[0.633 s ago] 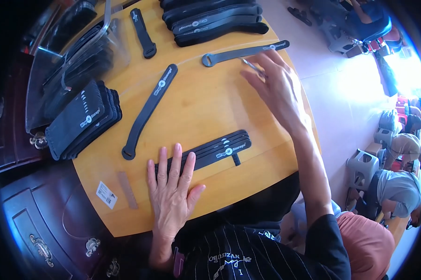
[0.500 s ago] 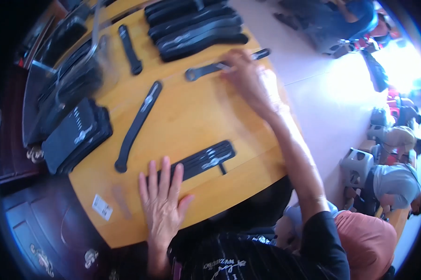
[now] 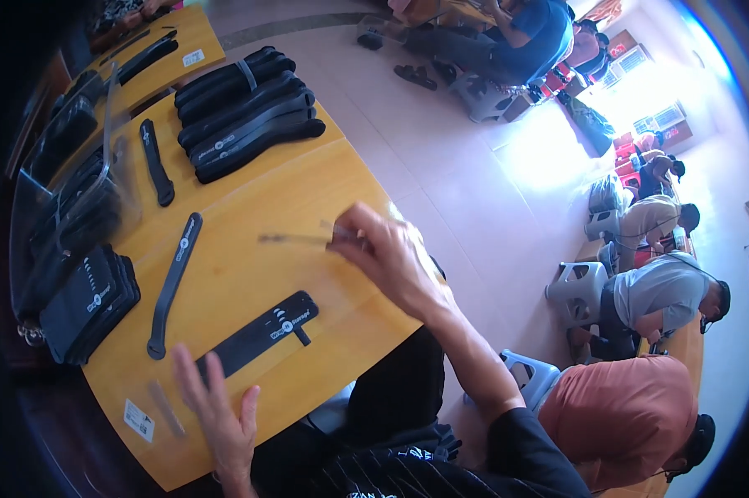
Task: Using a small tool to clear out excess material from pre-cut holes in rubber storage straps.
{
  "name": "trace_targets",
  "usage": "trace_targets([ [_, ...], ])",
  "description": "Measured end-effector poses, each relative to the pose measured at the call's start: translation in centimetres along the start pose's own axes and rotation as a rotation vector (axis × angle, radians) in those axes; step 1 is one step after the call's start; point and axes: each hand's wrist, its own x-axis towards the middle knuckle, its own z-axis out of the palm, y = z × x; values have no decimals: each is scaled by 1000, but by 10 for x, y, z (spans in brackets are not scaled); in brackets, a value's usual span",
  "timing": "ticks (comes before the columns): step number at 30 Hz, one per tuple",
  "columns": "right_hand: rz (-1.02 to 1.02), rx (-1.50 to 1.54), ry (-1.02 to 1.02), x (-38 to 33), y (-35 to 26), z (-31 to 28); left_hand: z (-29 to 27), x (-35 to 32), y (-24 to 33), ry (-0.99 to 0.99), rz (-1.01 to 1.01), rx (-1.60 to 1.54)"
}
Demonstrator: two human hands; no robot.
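My right hand [image 3: 383, 257] is closed over the right part of the table, pinching a thin dark strap [image 3: 296, 239] that is seen nearly edge-on and smeared by motion. At the near side my left hand [image 3: 225, 415] has its fingers spread, holding nothing. Its fingertips overlap the near left end of a flat black strap panel [image 3: 250, 336] with white print; whether they touch it I cannot tell. A small black tab [image 3: 302, 334] sticks out from under that panel. Left of it lies a single long black strap [image 3: 173, 286], with a shorter dark strap [image 3: 156, 162] farther off.
Bundled black straps [image 3: 242, 116] are piled at the far side of the wooden table [image 3: 250, 278]. On the left stand a stack of flat black pieces [image 3: 92, 303] and clear plastic [image 3: 113, 158] around dark bundles. A white label [image 3: 139, 421] lies near left. Other people sit to the right.
My right hand has lifted the strap off the table and brought it nearer. My left hand has moved back along the panel with its fingers raised. The whole view has shifted.
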Motion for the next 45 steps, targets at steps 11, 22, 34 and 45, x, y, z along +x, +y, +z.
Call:
trace_targets([
  [11, -287, 145, -461, -86, -40, 34, -5, -29, 41, 145, -117, -816],
  [22, 0, 118, -480, -75, -17, 16, -14, -54, -5, 167, -616, -1567],
  [34, 270, 459, -570, -68, -3, 16, -26, -43, -16, 17, -662, -1302],
  [45, 373, 523, -392, -68, 7, 20, -19, -51, -28, 137, -728, -1636],
])
